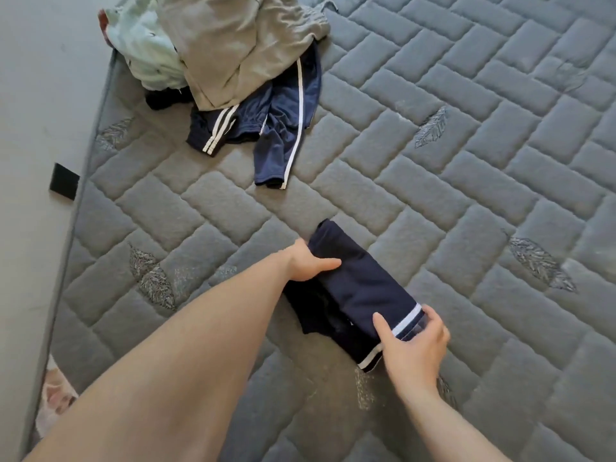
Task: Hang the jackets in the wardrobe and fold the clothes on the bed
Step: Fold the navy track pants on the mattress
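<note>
Two hands are on the folded navy garment (361, 288), which lies on the grey quilted mattress (466, 181) just in front of me. My left hand (308, 263) takes the far end, thumb lying flat across the top and fingers tucked out of sight underneath. My right hand (415, 345) pinches the near end, thumb on top and fingers curled round the striped edge. It looks like soft, light sportswear knit, so I judge it will sag and slide open unless both ends are supported together; the folded edges are the place to hold it, not the loose layer spilling out on the left side. It is dark navy, packed into a long narrow bundle, with white stripes crossing the end by my right hand.

Farther up the mattress, well apart, lies an unfolded navy track garment (276, 128) with white side stripes, partly under a beige garment (233, 48) that is heaped against a pale mint cloth (150, 51). Those are not folded, so I judge much of the work remains.
</note>
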Tool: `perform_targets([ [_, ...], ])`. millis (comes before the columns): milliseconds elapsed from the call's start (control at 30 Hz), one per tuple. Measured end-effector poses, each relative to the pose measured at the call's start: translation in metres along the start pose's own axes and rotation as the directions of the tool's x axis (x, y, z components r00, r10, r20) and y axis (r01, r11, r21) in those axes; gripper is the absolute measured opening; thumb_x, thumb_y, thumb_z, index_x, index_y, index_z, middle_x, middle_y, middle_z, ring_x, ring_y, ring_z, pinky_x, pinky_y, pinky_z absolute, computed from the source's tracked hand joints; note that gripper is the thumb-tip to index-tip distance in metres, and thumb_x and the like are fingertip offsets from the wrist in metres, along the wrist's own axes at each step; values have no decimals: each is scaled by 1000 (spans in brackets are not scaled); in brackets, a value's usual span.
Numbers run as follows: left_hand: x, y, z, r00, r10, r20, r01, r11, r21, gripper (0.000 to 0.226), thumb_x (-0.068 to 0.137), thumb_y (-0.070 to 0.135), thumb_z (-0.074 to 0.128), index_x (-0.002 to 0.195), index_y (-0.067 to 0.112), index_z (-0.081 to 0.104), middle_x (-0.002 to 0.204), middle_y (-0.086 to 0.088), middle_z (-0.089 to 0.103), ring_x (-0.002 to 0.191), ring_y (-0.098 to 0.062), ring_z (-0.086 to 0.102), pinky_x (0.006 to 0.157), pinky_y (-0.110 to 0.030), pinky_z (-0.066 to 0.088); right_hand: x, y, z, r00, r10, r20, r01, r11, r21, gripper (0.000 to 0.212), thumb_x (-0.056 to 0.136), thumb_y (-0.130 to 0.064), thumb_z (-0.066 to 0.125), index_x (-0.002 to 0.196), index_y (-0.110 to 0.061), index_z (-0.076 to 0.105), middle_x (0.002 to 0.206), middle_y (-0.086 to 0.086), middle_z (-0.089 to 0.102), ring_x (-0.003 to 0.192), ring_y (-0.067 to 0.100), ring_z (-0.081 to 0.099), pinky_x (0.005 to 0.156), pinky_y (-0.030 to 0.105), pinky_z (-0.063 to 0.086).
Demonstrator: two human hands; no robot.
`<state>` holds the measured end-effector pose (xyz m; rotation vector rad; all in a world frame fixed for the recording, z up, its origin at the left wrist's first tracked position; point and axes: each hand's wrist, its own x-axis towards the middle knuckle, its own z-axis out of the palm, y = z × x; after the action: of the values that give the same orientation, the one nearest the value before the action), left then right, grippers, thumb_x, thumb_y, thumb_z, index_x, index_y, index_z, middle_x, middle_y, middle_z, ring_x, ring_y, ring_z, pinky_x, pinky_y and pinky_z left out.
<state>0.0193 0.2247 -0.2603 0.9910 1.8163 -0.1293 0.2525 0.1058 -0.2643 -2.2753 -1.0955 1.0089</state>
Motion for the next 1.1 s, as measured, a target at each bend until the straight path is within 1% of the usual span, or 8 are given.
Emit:
perform_targets([
  [67, -13, -16, 3, 998, -12, 69, 21, 992, -128, 103, 71, 70, 80, 147, 11, 44, 142, -7, 57, 129, -28, 56, 112, -41, 44, -4, 5, 1, 914, 351, 202, -396, 882, 256, 95, 68, -48, 93, 144, -19, 43, 133, 2, 60, 121, 25, 61, 109, 49, 48],
  [100, -20, -23, 6, 996, -10, 93, 27, 983, -181, 97, 72, 66, 82, 145, 11, 50, 137, -6, 61, 123, -25, 61, 109, -40, 47, -5, 6, 2, 865, 390, 314, -482, 818, 313, 88, 69, -46, 93, 140, -19, 48, 125, 0, 68, 113, 23, 67, 104, 48, 53],
  [300, -83, -35, 23, 984, -3, 177, 98, 838, -536, 49, 82, 45, 84, 119, 16, 71, 98, 1, 80, 88, -19, 78, 80, -33, 63, -12, 2, -45, 745, 297, 597, -569, 750, 337, 51, 75, -35, 89, 119, -16, 72, 104, 4, 80, 95, 25, 78, 92, 43, 59],
  [467, -172, 15, 21, 968, 98, 233, 72, 777, -626, 45, 83, 47, 82, 117, 20, 70, 102, -1, 80, 91, -20, 78, 68, -31, 61, -51, -25, -142, 818, 223, 531, -502, 728, 467, 41, 79, -28, 84, 118, -19, 74, 109, 6, 79, 101, 27, 76, 89, 42, 58],
  [567, -230, 57, 23, 949, 191, 250, -4, 801, -598, 48, 82, 46, 82, 120, 20, 69, 104, 0, 80, 93, -19, 77, 71, -31, 60, -79, -34, -210, 822, 241, 515, -512, 708, 486, 41, 84, -26, 80, 123, -21, 70, 114, 8, 78, 109, 33, 73, 96, 51, 56],
  [633, -267, 89, 26, 927, 258, 272, -67, 828, -557, 50, 80, 46, 84, 122, 23, 68, 106, 2, 79, 95, -18, 77, 71, -29, 61, -97, -33, -258, 848, 229, 478, -481, 709, 515, 37, 86, -25, 78, 122, -22, 69, 111, 6, 79, 102, 29, 75, 86, 47, 60],
  [900, -432, 223, 92, 808, 478, 344, -340, 856, -390, 39, 87, 42, 80, 121, 24, 69, 106, 1, 80, 95, -21, 77, 82, -38, 62, -183, 9, -460, 944, 160, 287, -326, 561, 761, 39, 89, -12, 71, 128, -13, 68, 119, 13, 75, 102, 29, 75, 67, 33, 60],
  [1100, -569, 320, 186, 649, 653, 390, -541, 757, -367, 40, 89, 39, 79, 123, 24, 66, 104, 4, 80, 92, -19, 78, 70, -31, 62, -259, 61, -623, 986, 143, 86, -150, 538, 830, 40, 91, -18, 68, 131, -13, 67, 122, 13, 75, 107, 31, 74, 70, 32, 59],
])
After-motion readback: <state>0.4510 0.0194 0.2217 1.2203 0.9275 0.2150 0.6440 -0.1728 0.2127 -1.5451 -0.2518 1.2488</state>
